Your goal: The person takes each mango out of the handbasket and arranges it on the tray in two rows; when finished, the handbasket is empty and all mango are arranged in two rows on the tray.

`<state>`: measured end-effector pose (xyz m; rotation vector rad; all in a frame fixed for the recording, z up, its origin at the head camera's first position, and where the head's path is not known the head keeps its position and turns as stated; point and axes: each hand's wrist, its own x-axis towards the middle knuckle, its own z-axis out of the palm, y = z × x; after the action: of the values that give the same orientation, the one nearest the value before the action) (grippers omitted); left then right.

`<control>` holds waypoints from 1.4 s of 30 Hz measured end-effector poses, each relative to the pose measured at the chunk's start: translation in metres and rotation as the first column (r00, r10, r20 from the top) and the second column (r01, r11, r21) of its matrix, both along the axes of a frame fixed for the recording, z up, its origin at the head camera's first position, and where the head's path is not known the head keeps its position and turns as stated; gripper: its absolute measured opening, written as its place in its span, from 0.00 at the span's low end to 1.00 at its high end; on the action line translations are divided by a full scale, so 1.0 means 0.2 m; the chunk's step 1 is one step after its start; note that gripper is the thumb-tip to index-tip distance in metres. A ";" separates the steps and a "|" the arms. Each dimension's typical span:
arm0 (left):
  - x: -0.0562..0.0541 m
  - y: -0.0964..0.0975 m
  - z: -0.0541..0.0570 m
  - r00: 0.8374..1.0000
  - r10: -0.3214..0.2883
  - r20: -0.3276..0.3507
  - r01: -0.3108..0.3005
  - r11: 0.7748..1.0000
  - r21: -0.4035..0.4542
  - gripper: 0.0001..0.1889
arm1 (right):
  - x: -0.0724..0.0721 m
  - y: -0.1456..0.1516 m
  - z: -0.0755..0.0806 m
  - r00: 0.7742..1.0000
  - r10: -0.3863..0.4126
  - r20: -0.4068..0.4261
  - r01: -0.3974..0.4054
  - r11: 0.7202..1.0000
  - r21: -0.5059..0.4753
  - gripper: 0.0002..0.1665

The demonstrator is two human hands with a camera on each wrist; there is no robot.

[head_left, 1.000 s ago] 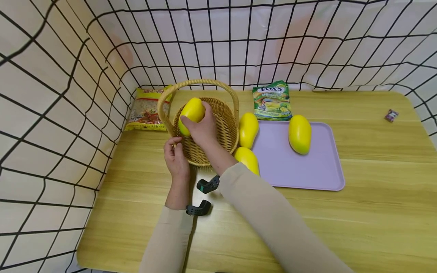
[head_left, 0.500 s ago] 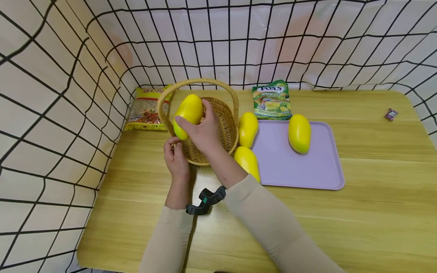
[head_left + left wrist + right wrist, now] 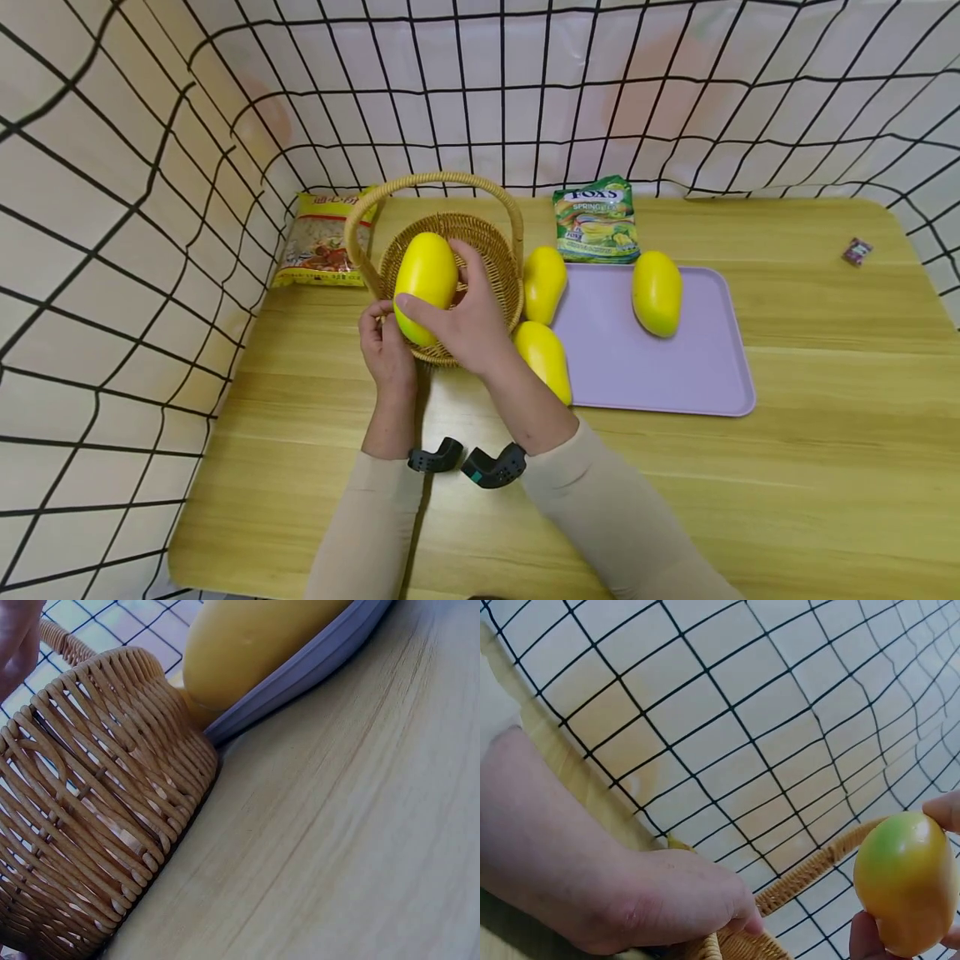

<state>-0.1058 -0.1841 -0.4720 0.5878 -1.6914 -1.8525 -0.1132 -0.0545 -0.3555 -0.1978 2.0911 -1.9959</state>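
Note:
My right hand [image 3: 476, 321] grips a yellow mango [image 3: 426, 279] with a greenish end, thumb on the near side and fingers round the far side. It is held over the round wicker basket [image 3: 491, 237], whose tall handle arches behind it. My left hand [image 3: 387, 354] holds the basket's near left rim, fingertips curled over the edge and partly hidden by the mango. The right wrist view shows the mango [image 3: 906, 885] lifted beside the basket handle [image 3: 810, 874]. Basket wall [image 3: 97, 787] and table fill most of the left wrist view.
Right of the basket lies a lilac tray [image 3: 645, 375] bearing one mango [image 3: 657, 294]. Two more mangoes, one far [image 3: 545, 285] and one near [image 3: 543, 361], lie at its left edge. Behind are a green candy bag [image 3: 597, 221] and a yellow food packet [image 3: 324, 240]. Black netting surrounds the table.
My right hand has raised the mango, then drawn it toward me and slightly right over the basket's near side. The left hand and the basket stay in place.

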 end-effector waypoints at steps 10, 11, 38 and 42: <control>0.00 0.00 0.00 1.000 0.000 0.011 0.000 1.000 -0.026 0.13 | 0.09 0.15 -0.01 1.000 0.013 -0.019 -0.012 0.997 0.082 0.55; 0.00 0.00 0.00 1.000 -0.001 0.009 0.001 1.000 -0.023 0.13 | 0.09 0.17 -0.01 1.000 0.015 -0.027 -0.012 0.994 0.105 0.55; 0.00 0.00 -0.01 1.000 -0.017 -0.013 0.017 1.000 -0.018 0.13 | 0.07 0.67 -0.09 0.999 0.027 -0.021 -0.014 0.881 0.472 0.58; -0.01 0.00 -0.01 0.999 -0.017 -0.029 0.017 1.000 0.007 0.13 | 0.07 0.73 -0.11 0.999 0.011 -0.045 0.013 0.871 0.491 0.57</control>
<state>-0.1068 -0.1841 -0.4749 0.5491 -1.6767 -1.8713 -0.0986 0.0919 -0.3777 -0.1464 2.5421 -1.3982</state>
